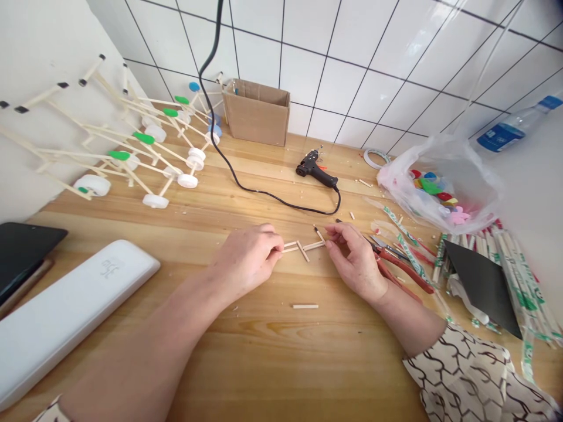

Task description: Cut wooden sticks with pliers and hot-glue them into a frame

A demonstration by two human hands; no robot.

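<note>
Between my hands is a small frame of thin wooden sticks [302, 250], with a short stick lying across its middle. My left hand [248, 255] pinches the frame's left end, fingers closed. At the other end, the thumb and fingers of my right hand [354, 258] close on the frame, beside a dark-tipped stick [319, 234]. A short loose stick [305, 306] lies on the table nearer to me. Red-handled pliers [402, 266] rest just right of my right hand, partly hidden behind it.
A black glue gun [317, 170] lies at the back, its cable looping left. Stick models with white wheels [155, 201] stand at the left, near a cardboard box [257, 114]. At the right are a plastic bag [396, 176] of bottle caps and wrapped chopsticks [523, 275]. A white power bank [79, 316] lies front left.
</note>
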